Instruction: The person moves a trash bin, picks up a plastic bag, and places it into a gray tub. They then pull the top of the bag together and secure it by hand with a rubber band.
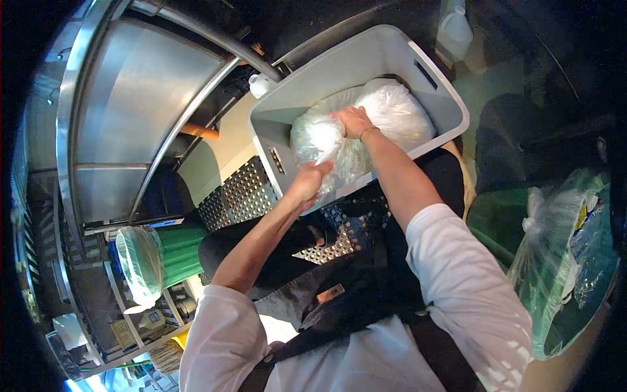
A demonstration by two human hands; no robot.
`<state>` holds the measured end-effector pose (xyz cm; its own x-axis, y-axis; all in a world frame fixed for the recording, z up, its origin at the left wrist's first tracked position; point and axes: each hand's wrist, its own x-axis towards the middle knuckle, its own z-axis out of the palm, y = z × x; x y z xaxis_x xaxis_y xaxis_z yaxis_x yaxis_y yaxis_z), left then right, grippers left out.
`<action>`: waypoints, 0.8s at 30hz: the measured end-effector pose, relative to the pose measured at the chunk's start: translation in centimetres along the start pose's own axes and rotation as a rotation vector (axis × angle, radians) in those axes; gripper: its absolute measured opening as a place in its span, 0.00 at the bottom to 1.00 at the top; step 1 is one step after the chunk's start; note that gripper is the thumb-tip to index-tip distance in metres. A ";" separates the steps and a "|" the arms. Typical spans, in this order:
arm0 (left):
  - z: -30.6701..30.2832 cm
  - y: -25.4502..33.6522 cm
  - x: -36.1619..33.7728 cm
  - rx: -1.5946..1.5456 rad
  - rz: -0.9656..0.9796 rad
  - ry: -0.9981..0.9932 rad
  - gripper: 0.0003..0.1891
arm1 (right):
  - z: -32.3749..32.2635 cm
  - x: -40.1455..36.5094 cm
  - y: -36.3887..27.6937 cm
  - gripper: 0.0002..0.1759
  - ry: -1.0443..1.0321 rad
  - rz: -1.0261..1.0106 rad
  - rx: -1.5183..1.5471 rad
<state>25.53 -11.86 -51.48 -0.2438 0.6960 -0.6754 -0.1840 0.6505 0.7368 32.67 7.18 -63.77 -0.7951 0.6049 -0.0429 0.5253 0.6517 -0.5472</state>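
The clear plastic bag point(392, 114) lies inside the grey bin point(366, 62), filling most of it and bulging toward the far right wall; the right hand point(353, 122) sits on top of the bag near the bin's middle, fingers curled tight around a gathered bunch of the film. The left hand point(311, 182) is at the bin's near rim, closed in a fist on a twisted fold of the same bag. A green bin point(186, 251) with a clear liner stands well apart to the left; a jug point(454, 29) stands beyond the far corner.
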 end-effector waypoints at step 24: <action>-5.5 2.1 6.6 -0.207 0.134 -0.168 0.23 | -2.0 -0.6 -0.3 0.31 0.218 -0.202 0.318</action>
<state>18.25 -7.56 -54.18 -0.1214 0.8232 -0.5546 -0.3550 0.4857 0.7988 33.58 7.54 -61.91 -0.7719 0.5842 0.2509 0.2189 0.6146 -0.7579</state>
